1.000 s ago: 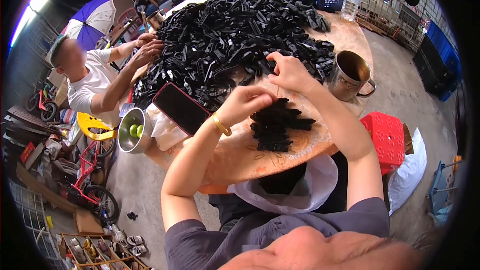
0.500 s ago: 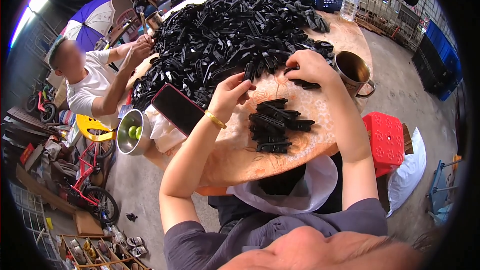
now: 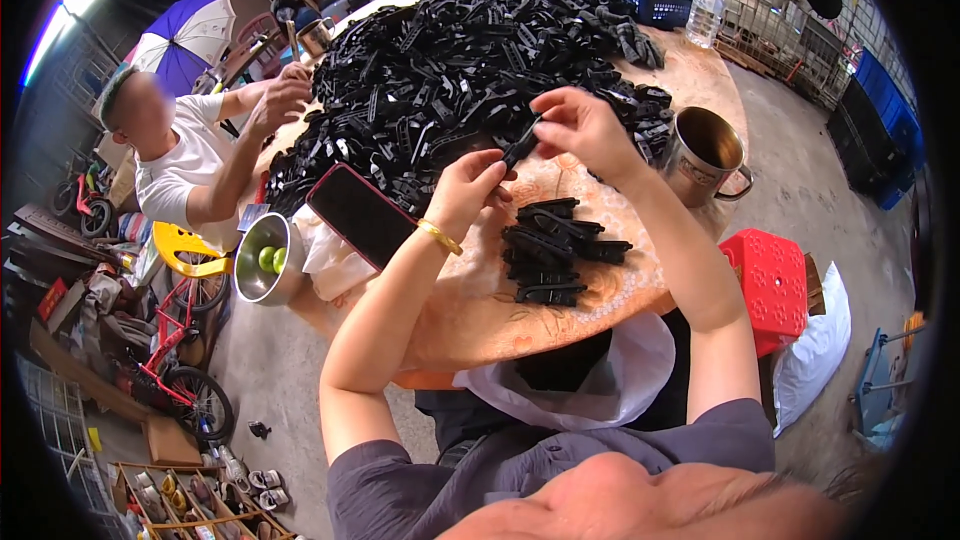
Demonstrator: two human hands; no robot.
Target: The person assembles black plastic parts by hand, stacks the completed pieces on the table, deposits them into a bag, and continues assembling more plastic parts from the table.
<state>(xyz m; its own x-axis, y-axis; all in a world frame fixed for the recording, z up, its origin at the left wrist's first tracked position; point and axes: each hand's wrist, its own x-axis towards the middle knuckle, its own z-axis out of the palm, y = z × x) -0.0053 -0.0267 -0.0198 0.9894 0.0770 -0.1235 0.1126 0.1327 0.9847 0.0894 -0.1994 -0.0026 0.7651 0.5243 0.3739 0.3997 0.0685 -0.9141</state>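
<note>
Orange table (image 3: 480, 330): one black part (image 3: 519, 146) held up at the heap's (image 3: 450, 60) near edge.
Nearest, one stack (image 3: 560, 252), overlapped, count unclear; left hand (image 3: 470, 188) pinching part's near end, fingers curled; right hand (image 3: 580, 130) pinching far end, wrist bent; fingertips hide both ends; one mug (image 3: 690, 178) right; heap pieces uncountable.

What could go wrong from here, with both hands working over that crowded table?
The black part between the left hand and right hand could slip and be lost in the heap of similar pieces. The right forearm might knock the metal mug beside it. The small pile sits near the table edge, so a brush could send pieces toward the open white bag below.
</note>
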